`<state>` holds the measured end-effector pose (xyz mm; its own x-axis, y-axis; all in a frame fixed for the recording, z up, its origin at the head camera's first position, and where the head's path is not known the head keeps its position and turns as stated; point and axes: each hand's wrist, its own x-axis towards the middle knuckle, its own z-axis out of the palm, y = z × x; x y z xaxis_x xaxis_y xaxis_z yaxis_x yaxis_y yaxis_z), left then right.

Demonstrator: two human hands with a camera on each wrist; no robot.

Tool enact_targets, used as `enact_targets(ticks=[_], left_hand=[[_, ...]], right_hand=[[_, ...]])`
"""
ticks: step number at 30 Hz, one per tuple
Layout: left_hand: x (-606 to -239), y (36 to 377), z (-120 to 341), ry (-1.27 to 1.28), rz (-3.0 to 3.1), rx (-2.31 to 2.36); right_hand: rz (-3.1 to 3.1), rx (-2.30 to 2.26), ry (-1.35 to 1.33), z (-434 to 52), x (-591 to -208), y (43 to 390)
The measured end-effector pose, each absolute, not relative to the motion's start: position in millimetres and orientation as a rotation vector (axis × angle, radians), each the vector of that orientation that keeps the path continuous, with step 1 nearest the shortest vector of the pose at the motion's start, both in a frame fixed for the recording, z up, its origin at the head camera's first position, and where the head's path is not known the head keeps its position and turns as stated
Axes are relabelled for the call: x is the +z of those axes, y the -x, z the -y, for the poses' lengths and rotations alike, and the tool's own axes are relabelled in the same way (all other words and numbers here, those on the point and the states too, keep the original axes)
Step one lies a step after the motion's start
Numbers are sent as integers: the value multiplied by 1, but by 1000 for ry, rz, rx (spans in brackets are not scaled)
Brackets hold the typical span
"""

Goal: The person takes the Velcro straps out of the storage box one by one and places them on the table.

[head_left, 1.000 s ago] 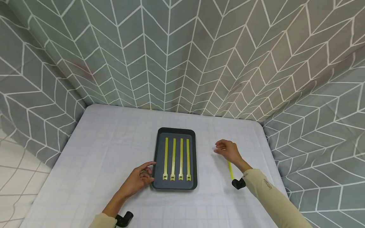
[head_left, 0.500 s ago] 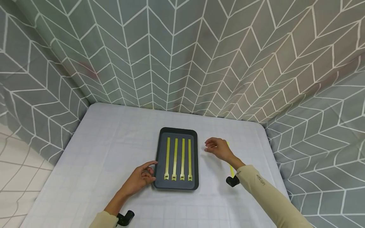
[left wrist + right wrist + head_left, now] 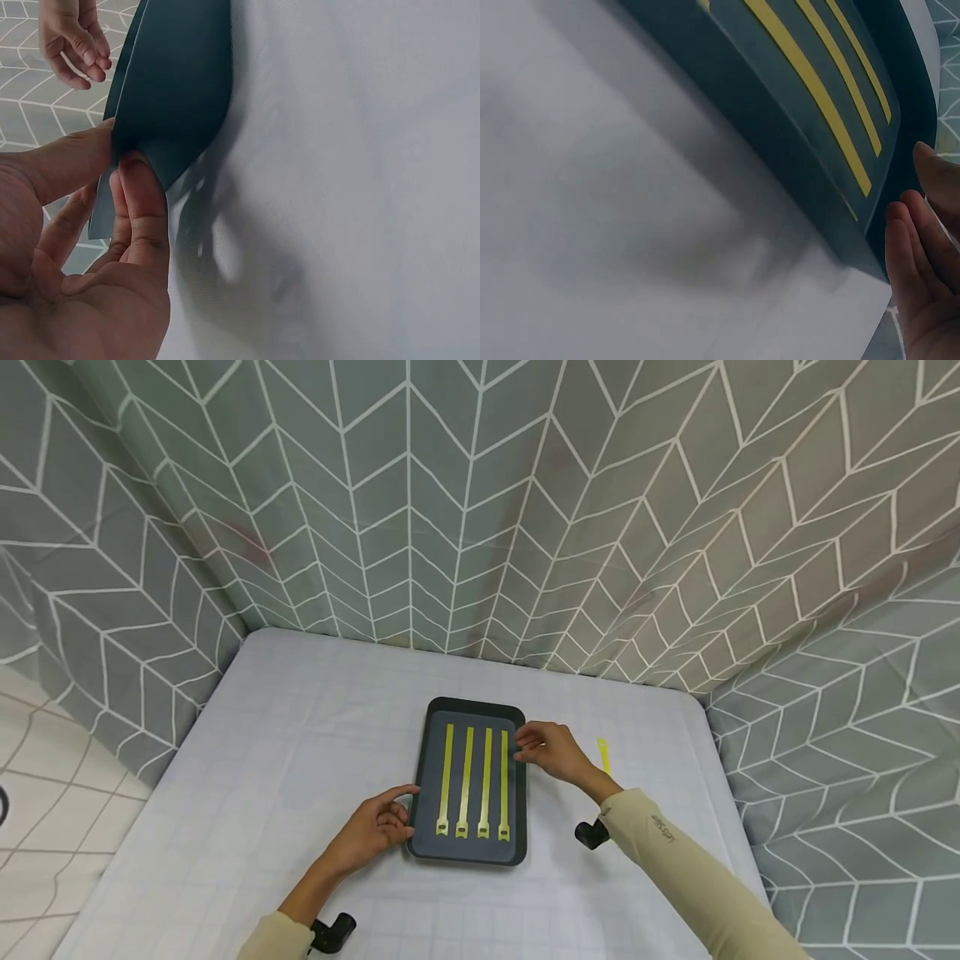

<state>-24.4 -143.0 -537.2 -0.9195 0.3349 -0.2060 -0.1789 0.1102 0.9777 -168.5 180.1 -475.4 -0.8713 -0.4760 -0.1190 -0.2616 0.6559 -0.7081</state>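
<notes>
A dark grey tray [image 3: 477, 704] lies on the white-covered table with several yellow straps [image 3: 486, 777] side by side in it, their slotted heads toward the near end. At its left edge, my left hand [image 3: 372, 828] pinches the rim; the left wrist view shows the thumb on one face of the tray wall [image 3: 176, 82] and fingertips on the other. My right hand [image 3: 553, 752] is over the right rim, near the far corner, thumb apart from the loosely bent fingers. In the right wrist view the fingertips [image 3: 896, 210] are right at the tray's corner, with nothing between them.
One more yellow strap [image 3: 604, 756] lies on the cloth right of the tray, partly hidden by my right forearm. A grey curtain [image 3: 465, 527] with white chevron lines hangs behind the table and along both sides. Small black cameras [image 3: 333, 933] sit at both wrists.
My right hand has moved left from the loose strap to the tray's right rim, uncovering the strap's far end. The left hand has stayed at the left rim. The head view has shifted slightly.
</notes>
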Motion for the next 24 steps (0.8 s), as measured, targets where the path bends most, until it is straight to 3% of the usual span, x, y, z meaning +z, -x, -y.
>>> enact_targets(ticks=[24], left_hand=[[-535, 23, 143, -126, -2018, 1870]], right_hand=[[-2440, -894, 880, -132, -480, 176]])
